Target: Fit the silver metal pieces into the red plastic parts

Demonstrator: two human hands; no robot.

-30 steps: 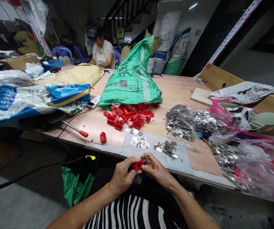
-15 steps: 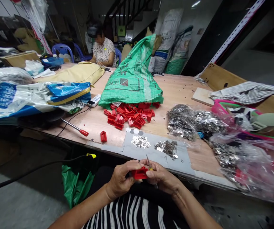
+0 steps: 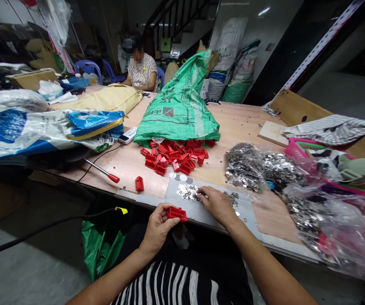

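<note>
My left hand (image 3: pixel 157 228) grips a hollow red plastic housing (image 3: pixel 176 213) just in front of the table edge, its open side facing up toward me. Over the grey mat (image 3: pixel 198 214), my right hand (image 3: pixel 216 204) reaches down with thumb and fingers pinched together. Its fingertips touch the right side of a pile of small shiny metal pieces (image 3: pixel 187 192). What the pinch holds is too small to make out. A second pile of darker metal pieces (image 3: pixel 233 199) lies partly hidden behind my right hand. One loose red housing (image 3: pixel 139 184) rests on the table to the left.
Red housings (image 3: pixel 172 154) spill from a green woven sack (image 3: pixel 179 114). Plastic bags of metal pieces (image 3: pixel 246 167) lie to the right, beside a pink basket (image 3: pixel 300 148). A red-handled lever (image 3: pixel 113 178) juts out at left. Another person (image 3: pixel 142 70) sits across the table.
My right hand has left the red housing and moved forward to the shiny pile. The thin tool with a yellow part seen in it earlier no longer shows. My left hand shifted slightly left with the housing.
</note>
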